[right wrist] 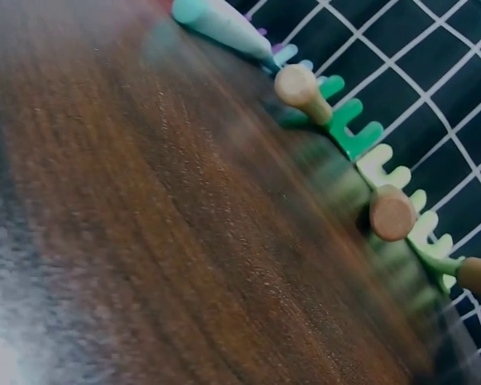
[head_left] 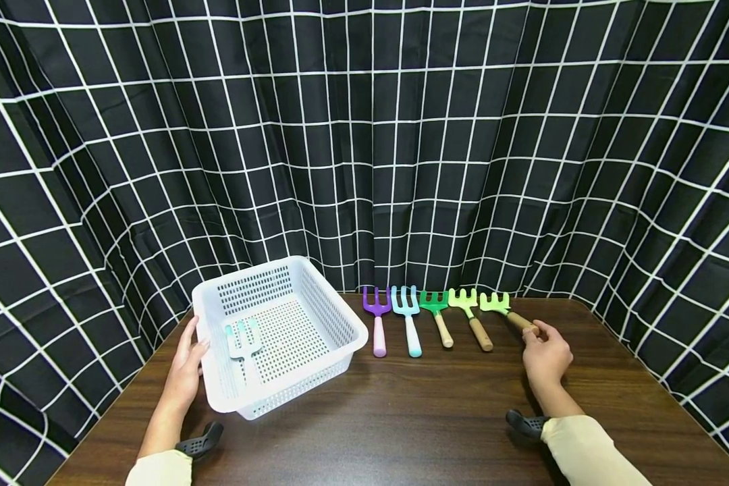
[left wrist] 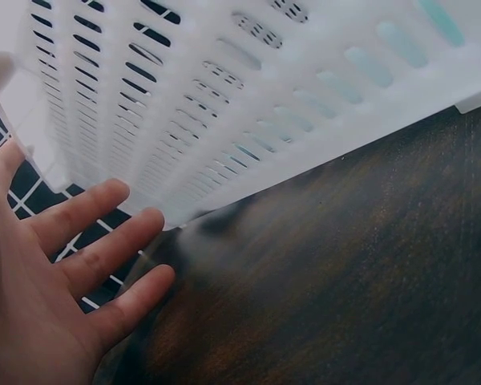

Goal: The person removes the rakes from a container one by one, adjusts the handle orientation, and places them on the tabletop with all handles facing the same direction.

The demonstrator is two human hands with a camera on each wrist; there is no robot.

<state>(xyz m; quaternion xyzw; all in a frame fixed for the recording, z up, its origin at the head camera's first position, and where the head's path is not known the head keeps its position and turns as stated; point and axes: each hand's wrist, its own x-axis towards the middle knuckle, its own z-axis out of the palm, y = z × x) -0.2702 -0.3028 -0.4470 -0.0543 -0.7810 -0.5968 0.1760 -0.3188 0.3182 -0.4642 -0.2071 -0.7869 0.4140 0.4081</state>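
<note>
My left hand (head_left: 184, 371) holds the left rim of a white plastic basket (head_left: 331, 351), the thumb at the rim. In the left wrist view the other fingers (left wrist: 116, 241) spread below the rim beside the slotted wall. Inside the basket lies a white hand fork (head_left: 243, 344) with pale teal tips. At the right end of a row of small garden forks, my right hand (head_left: 548, 352) pinches the wooden handle end of a light green hand rake (head_left: 495, 303). Only a sliver of that hand shows in the right wrist view, by the handle (right wrist: 477, 275).
Left of the held rake lie another light green rake (head_left: 464, 301), a green rake (head_left: 434, 302), a light blue fork (head_left: 406, 307) and a purple fork with a pink handle (head_left: 377, 307). A black gridded curtain (head_left: 395, 148) hangs behind the brown wooden table (head_left: 401, 418).
</note>
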